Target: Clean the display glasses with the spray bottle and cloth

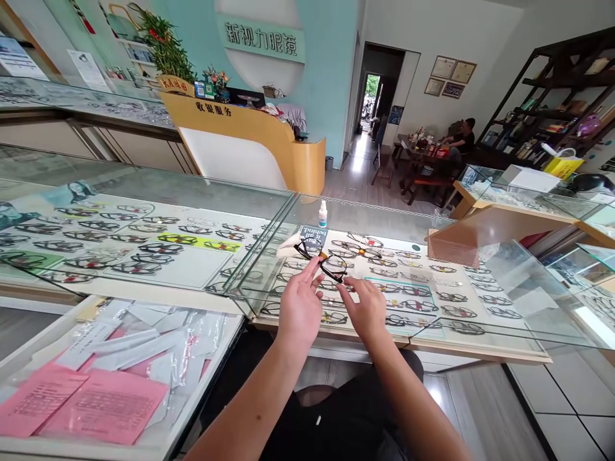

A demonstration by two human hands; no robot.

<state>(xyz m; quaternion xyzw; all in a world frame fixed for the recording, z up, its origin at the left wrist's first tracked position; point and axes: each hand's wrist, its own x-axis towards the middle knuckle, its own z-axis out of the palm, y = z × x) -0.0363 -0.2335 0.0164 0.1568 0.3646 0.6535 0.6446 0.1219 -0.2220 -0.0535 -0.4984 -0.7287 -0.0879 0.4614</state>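
Black-framed glasses [333, 267] are held up above the glass display case. The fingers of my left hand [302, 299] are closed on them near the middle of the frame. My right hand [366, 307] has its thumb and fingertips at the right end of the same glasses, pinched on the dark frame there. On the glass top, just behind the glasses, a pale cloth [289, 246] lies to the left. A small white spray bottle [323, 215] stands upright farther back.
Rows of eyeglasses fill the display cases [480, 346] below and to the left. An open drawer [166, 442] at lower left holds pink papers [103, 406] and plastic bags. A person [464, 137] sits at a far table.
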